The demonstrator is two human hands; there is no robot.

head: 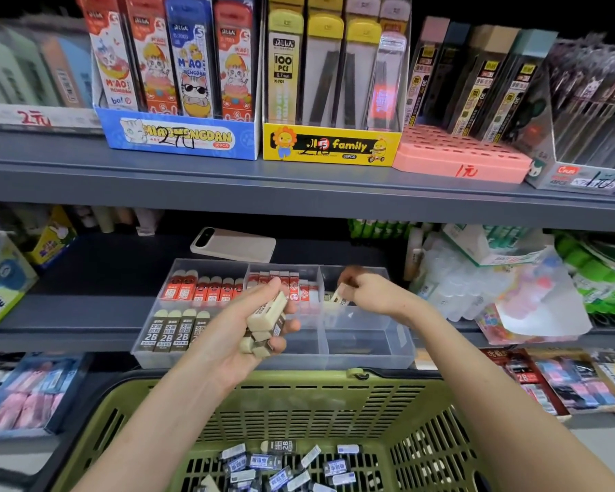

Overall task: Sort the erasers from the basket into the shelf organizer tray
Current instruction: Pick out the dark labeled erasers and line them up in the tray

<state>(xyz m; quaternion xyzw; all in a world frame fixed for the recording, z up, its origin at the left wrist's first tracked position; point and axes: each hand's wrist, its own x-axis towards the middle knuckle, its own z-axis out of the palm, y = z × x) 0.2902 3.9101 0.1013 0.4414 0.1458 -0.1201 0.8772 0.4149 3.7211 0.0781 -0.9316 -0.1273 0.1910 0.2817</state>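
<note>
Noted: the organizer tray (366,349) is clear, smooth plastic, faintly frosted. The basket (299,395) is olive slotted plastic, matt. The shelf (228,186) is grey and matt, apparently painted metal. The erasers (268,308) have cream matt bodies in printed paper sleeves. The display boxes (182,136) are glossy printed card.

1 head view — forward-down, seemingly close to shelf (228,186).

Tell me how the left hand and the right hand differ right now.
The left hand grips a bundle of several erasers; the right hand pinches a single eraser. The left hand is held before the middle of the tray; the right hand reaches over its right rear compartment. Both hold cream erasers.
</note>
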